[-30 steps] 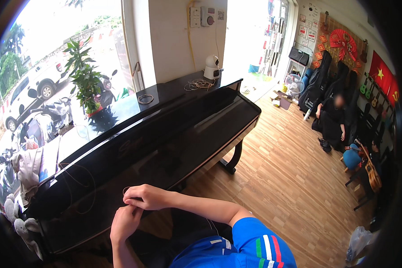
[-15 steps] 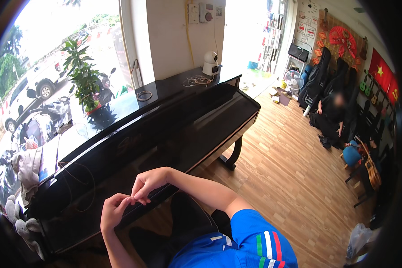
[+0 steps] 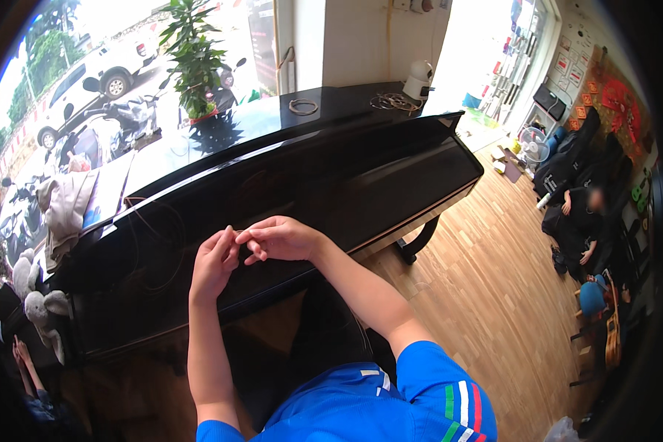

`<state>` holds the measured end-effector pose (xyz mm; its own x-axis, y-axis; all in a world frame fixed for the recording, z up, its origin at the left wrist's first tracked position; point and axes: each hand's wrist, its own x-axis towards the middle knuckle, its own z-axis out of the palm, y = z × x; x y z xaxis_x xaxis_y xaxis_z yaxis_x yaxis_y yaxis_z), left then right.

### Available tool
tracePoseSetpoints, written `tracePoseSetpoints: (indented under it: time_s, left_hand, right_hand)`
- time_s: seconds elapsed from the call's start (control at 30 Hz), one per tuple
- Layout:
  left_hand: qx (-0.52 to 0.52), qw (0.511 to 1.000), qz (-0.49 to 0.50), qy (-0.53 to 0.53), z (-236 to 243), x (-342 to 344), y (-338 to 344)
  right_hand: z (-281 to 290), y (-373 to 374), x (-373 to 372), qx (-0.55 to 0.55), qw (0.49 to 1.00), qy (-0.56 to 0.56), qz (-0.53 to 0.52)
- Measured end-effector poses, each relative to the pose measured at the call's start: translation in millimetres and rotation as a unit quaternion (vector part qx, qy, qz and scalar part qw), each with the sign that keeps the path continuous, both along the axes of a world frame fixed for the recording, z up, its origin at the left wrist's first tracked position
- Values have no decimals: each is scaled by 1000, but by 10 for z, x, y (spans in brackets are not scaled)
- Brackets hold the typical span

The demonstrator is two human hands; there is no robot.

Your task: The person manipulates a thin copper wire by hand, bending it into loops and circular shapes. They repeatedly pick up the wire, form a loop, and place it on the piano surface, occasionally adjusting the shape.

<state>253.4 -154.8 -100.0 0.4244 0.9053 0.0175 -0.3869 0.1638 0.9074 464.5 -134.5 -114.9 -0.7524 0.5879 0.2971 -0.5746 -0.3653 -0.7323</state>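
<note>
My left hand (image 3: 214, 265) and my right hand (image 3: 278, 237) meet over the closed lid of a glossy black piano (image 3: 361, 177). Their thumbs and forefingers pinch what looks like a thin wire (image 3: 240, 232), though the fingers hide much of it. A loose, fine loop of wire (image 3: 177, 261) shows against the dark lid left of my hands. Farther back on the piano top are a coiled ring (image 3: 303, 106), a tangle of cord (image 3: 395, 102), a white camera-like device (image 3: 418, 81) and a leafy plant (image 3: 195, 74).
Beige cloth (image 3: 66, 214) and grey plush toys (image 3: 46, 313) sit at the piano's left end. Another person's hands (image 3: 22, 357) show lower left. A person (image 3: 574, 228) sits by instrument cases (image 3: 567, 162) at right, near a blue chair (image 3: 593, 295) and a guitar (image 3: 611, 339).
The view has shifted, so the room sits farther right. My joined hands have risen in the picture, fingertips pinched together. Another person's hands now show at the lower left.
</note>
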Motion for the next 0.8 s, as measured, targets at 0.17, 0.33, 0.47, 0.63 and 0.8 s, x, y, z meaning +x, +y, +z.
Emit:
tracePoseSetpoints:
  time_s: [0.17, 0.33, 0.47, 0.63, 0.8]
  left_hand:
    - [9, 1000, 6, -15, -53, 20, 3]
    - [16, 997, 73, -18, -70, 46, -37]
    - [28, 995, 91, -16, -93, 54, -38]
    - [50, 994, 101, 5, -103, 70, -41]
    - [66, 994, 90, 21, -124, 80, -39]
  right_hand:
    - [-54, 25, 3, 23, 1000, -1, -18]
    - [-60, 56, 4, -7, 999, -20, -34]
    - [-70, 55, 16, 10, 998, -44, -33]
    - [-30, 32, -12, 5, 998, -31, -51]
    - [-57, 48, 23, 12, 998, 5, -57]
